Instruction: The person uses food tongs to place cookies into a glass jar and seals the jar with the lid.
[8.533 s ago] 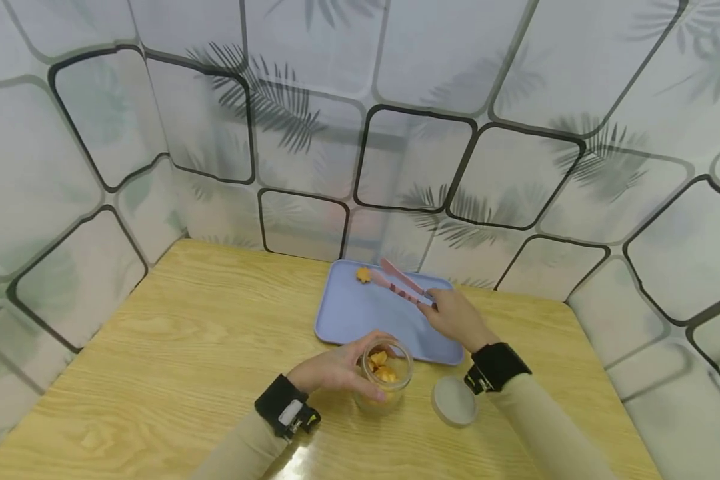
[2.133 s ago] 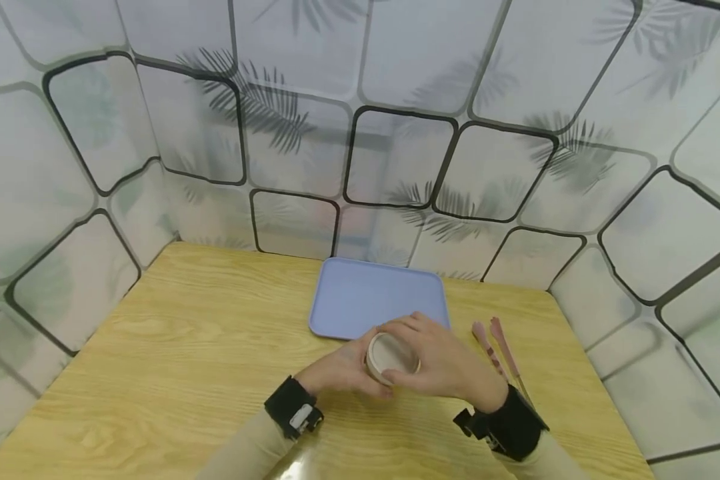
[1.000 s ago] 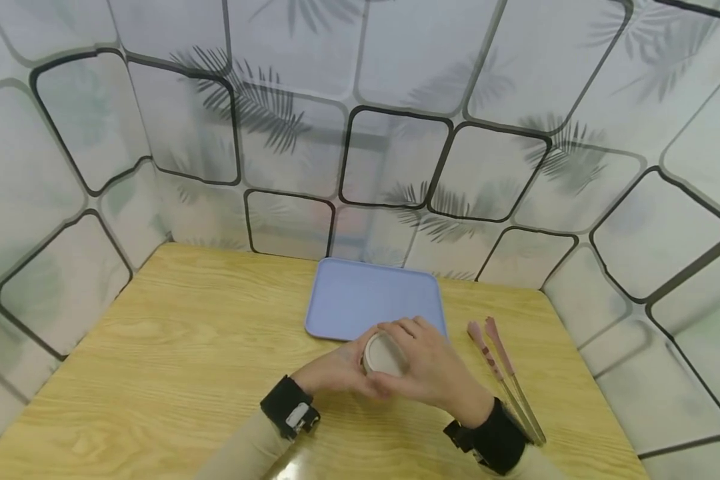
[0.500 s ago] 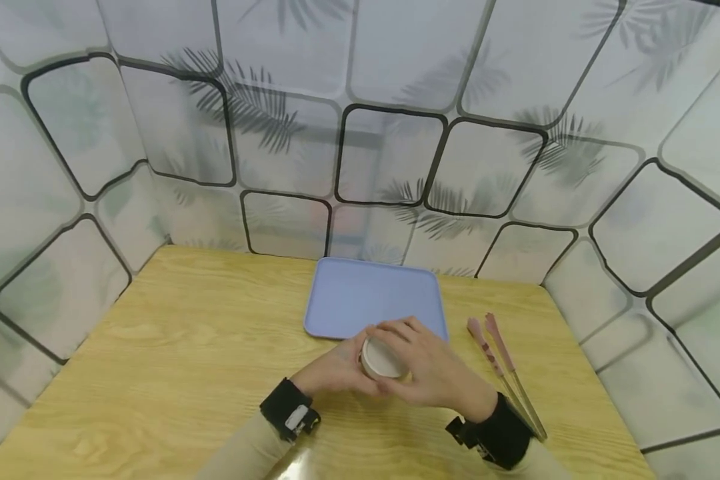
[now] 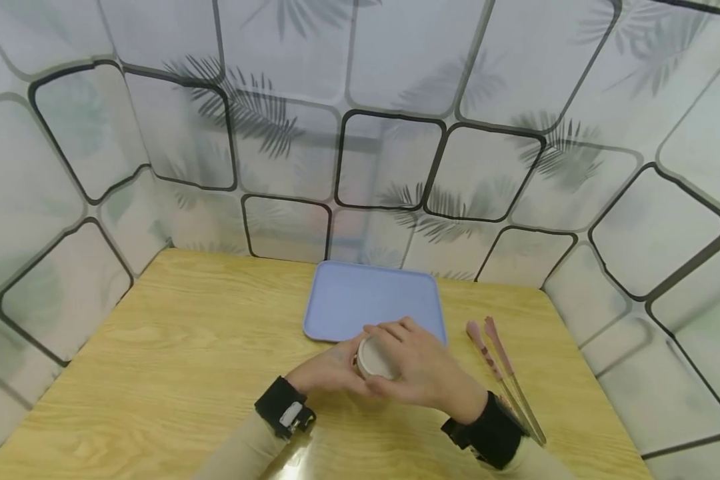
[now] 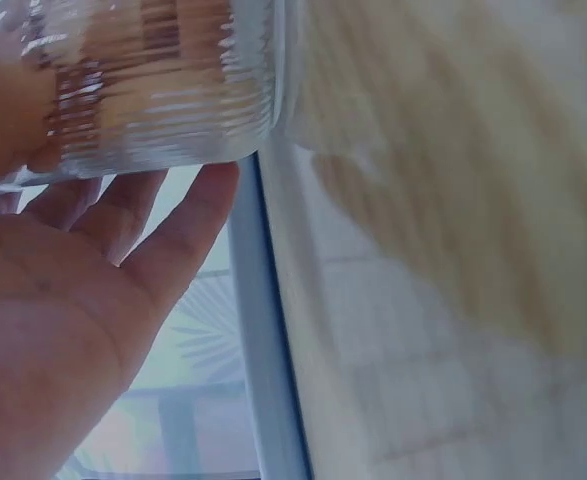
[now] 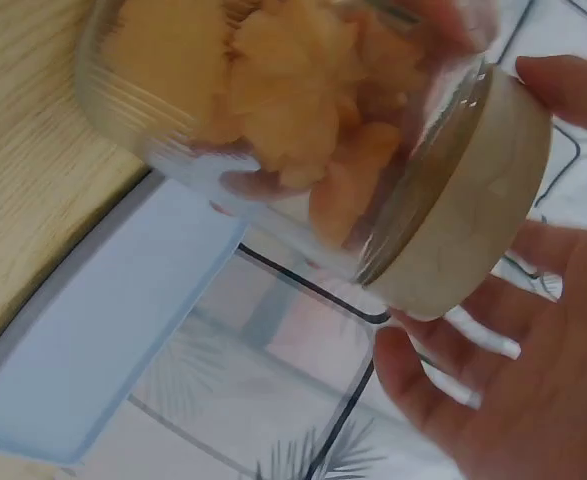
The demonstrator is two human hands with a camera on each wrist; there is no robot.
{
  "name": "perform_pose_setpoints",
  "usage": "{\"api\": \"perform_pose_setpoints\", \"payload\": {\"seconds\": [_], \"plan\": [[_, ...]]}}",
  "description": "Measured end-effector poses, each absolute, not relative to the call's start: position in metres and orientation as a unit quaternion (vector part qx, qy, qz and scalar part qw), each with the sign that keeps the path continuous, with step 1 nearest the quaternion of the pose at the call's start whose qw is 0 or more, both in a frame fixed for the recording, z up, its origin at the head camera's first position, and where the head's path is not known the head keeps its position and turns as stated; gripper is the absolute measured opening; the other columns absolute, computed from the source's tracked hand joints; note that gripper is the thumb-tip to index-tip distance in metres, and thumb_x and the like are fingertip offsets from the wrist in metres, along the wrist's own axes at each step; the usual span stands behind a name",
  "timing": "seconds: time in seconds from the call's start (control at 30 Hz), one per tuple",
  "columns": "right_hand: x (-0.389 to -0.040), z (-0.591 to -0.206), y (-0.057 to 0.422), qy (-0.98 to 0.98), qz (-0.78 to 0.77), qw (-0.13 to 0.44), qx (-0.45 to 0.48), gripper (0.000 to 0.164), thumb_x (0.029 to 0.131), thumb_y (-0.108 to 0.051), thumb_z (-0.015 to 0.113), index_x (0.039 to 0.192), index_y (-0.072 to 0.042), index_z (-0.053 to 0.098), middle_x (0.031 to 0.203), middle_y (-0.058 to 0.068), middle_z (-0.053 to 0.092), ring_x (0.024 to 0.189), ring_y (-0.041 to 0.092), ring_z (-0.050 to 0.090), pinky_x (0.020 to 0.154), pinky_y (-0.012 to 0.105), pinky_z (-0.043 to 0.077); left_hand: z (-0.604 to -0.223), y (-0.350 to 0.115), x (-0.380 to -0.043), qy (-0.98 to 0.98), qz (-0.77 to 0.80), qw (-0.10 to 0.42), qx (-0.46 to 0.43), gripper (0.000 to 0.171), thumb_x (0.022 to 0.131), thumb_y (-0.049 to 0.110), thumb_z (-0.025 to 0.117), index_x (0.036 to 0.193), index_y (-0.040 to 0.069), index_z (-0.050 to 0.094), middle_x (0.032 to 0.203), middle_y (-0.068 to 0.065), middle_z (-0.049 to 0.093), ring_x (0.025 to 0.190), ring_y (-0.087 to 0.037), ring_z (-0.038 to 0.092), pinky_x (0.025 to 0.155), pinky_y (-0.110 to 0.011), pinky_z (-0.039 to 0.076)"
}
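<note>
A clear ribbed glass jar (image 6: 163, 100) holds several orange flower-shaped pieces (image 7: 293, 85). Its beige lid (image 7: 473, 200) sits on the mouth. My left hand (image 5: 330, 370) holds the jar around its side, fingers along the glass in the left wrist view. From the right, my right hand (image 5: 426, 370) grips the lid, with thumb and fingers spread around its rim. In the head view the two hands hide most of the jar, and only the lid top shows between them. The jar is near the front edge of the blue tray.
The blue rectangular tray (image 5: 372, 300) lies behind the hands, close to the patterned curtain (image 5: 288, 227). To the right on the wooden table (image 5: 204, 333) lie tongs (image 5: 501, 343) with pink ends and metal arms, beside the right wrist.
Earlier the right hand held the tongs over the tray near one orange piece, and the lid lay on the table. Now the tongs are down, that piece has left the tray, and the lid covers the jar.
</note>
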State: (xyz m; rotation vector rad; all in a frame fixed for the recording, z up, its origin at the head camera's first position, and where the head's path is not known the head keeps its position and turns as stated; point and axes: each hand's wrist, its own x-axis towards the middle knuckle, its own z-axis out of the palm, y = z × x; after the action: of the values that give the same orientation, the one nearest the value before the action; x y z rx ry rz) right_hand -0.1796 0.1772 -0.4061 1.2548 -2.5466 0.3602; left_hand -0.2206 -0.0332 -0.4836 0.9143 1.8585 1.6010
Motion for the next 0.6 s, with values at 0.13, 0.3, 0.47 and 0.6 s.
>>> {"api": "perform_pose_setpoints", "payload": {"seconds": [0.13, 0.3, 0.47, 0.6], "plan": [[-0.179, -0.411, 0.175, -0.877, 0.135, 0.132, 0.442, 0.057, 0.098, -0.052, 0.059, 0.142, -0.014, 0.057, 0.133, 0.009, 0.062, 0.111, 0.025, 0.058, 0.086, 0.040, 0.055, -0.483, -0.036, -0.220, 0.701, 0.579, 0.246, 0.336, 0.094, 0.079, 0.012, 0.086, 0.157, 0.013, 0.035, 0.148, -0.006, 0.052, 0.129, -0.017, 0.053, 0.109, -0.030, 0.043], [-0.178, -0.423, 0.171, -0.862, 0.151, 0.174, 0.451, 0.056, 0.104, -0.052, 0.050, 0.141, -0.010, 0.056, 0.126, 0.011, 0.063, 0.097, 0.022, 0.054, 0.077, 0.033, 0.051, -0.481, -0.040, -0.218, 0.720, 0.570, 0.213, 0.332, 0.085, 0.074, 0.015, 0.090, 0.148, 0.012, 0.049, 0.135, -0.004, 0.063, 0.119, -0.015, 0.060, 0.102, -0.029, 0.049], [-0.177, -0.429, 0.167, -0.858, 0.155, 0.188, 0.451, 0.059, 0.105, -0.052, 0.049, 0.144, -0.009, 0.053, 0.132, 0.012, 0.062, 0.095, 0.022, 0.052, 0.077, 0.032, 0.050, -0.479, -0.043, -0.212, 0.742, 0.564, 0.180, 0.313, 0.087, 0.071, 0.019, 0.093, 0.146, 0.010, 0.051, 0.133, -0.002, 0.065, 0.119, -0.016, 0.061, 0.102, -0.030, 0.048], [-0.183, -0.425, 0.171, -0.861, 0.198, 0.120, 0.453, 0.061, 0.103, -0.053, 0.052, 0.148, -0.011, 0.051, 0.142, 0.012, 0.058, 0.115, 0.026, 0.056, 0.091, 0.043, 0.054, -0.474, -0.046, -0.208, 0.754, 0.548, 0.187, 0.309, 0.098, 0.072, 0.024, 0.094, 0.154, 0.013, 0.041, 0.140, -0.002, 0.061, 0.126, -0.019, 0.058, 0.107, -0.035, 0.046]]}}
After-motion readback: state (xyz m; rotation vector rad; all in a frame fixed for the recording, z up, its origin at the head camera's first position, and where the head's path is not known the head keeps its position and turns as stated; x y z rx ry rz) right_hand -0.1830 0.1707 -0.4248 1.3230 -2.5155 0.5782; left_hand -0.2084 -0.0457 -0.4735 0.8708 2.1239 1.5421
